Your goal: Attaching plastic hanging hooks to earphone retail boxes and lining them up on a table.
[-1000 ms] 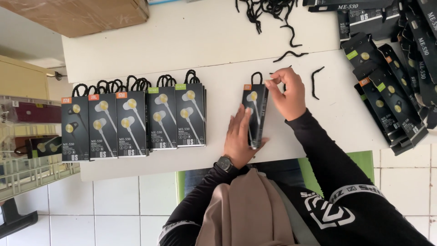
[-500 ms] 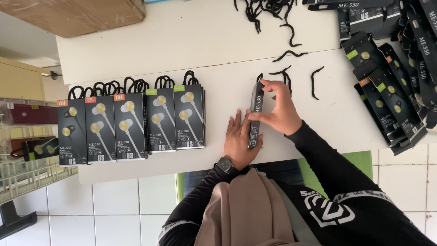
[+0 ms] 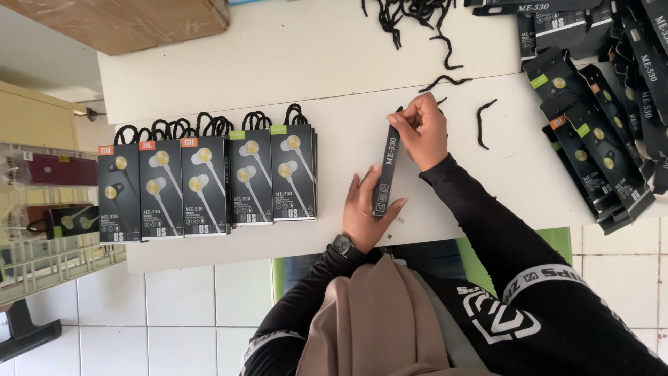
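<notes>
Centre frame: black earphone box (image 3: pixel 386 170) stands on edge on white table (image 3: pixel 334 63); left hand (image 3: pixel 365 212) grasps its lower end; right hand (image 3: pixel 421 131) pinches its top; boxed row (image 3: pixel 209 181) lies left, with bare table between.

You're at a small packing bench. Rows of boxed earphones (image 3: pixel 209 186) and loose black cords (image 3: pixel 417 14) cover the white table (image 3: pixel 313 63). A cardboard carton (image 3: pixel 125 21) sits behind.
</notes>
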